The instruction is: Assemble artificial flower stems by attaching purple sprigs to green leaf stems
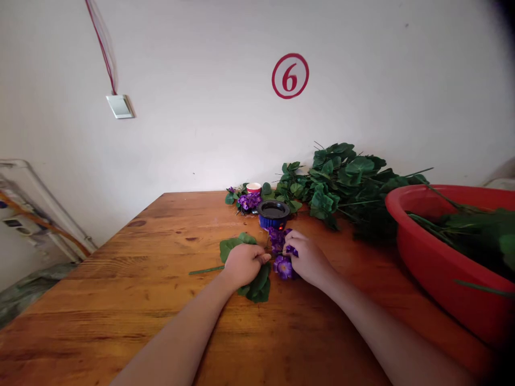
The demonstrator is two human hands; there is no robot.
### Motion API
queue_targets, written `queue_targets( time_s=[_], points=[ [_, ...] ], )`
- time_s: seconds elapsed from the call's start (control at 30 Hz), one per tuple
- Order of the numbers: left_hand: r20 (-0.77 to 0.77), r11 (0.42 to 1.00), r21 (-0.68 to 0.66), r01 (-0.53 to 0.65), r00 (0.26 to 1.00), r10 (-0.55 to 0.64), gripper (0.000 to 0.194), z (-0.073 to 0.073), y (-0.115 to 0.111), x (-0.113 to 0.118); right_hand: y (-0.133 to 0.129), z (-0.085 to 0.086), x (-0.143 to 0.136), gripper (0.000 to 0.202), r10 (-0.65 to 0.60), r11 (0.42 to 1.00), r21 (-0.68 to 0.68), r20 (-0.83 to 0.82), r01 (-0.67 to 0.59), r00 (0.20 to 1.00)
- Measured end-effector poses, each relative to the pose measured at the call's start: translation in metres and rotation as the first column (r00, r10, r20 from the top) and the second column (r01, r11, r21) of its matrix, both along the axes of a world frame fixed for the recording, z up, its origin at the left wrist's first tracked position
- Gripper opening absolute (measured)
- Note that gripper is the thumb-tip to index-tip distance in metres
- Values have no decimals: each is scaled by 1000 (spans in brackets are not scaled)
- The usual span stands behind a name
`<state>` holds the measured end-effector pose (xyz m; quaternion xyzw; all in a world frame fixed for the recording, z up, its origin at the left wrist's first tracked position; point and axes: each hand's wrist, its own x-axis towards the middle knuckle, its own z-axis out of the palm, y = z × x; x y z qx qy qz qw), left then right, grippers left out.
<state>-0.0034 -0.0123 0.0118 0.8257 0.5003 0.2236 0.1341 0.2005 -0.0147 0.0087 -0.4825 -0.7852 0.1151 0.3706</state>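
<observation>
My left hand (pixel 246 264) is closed around the stem of a green leafy sprig (pixel 258 287), whose leaves spread above and below my fingers. The bare end of the green stem (pixel 204 271) sticks out to the left. My right hand (pixel 303 257) pinches a bunch of purple artificial flowers (pixel 284 267), partly covered by my fingers. Leaf sprig and flowers meet between my two hands, just over the table; whether they are joined I cannot tell. Right behind the flowers stands a small blue pot with a black dished top (pixel 273 210) and a lit red light.
Purple blossoms (pixel 249 201) and a red-and-white cup (pixel 253 187) sit at the wooden table's (pixel 161 300) back edge. A heap of green leaf stems (pixel 346 177) lies at the back right. A large red basin (pixel 438 257) holding more greenery stands at the right.
</observation>
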Motion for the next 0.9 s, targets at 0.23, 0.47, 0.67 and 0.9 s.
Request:
queue_targets(
  time_s=[0.23,0.47,0.67,0.9],
  points=[
    [108,998,-46,45,993,-40,43,1,2,-3,4,16,11,18,-4,999,-52,-179,-6,984],
    [147,988,-97,120,984,-105,45,4,2,-8,34,-5,31,58,-333,926,-369,-695,81,637],
    [183,977,-132,168,973,-143,48,6,1,-12,63,-31,31,61,-291,947,-289,-588,140,754],
    [236,957,-199,213,958,-164,45,8,-4,-13,88,-25,18,89,-362,907,-328,-281,266,889]
  ],
)
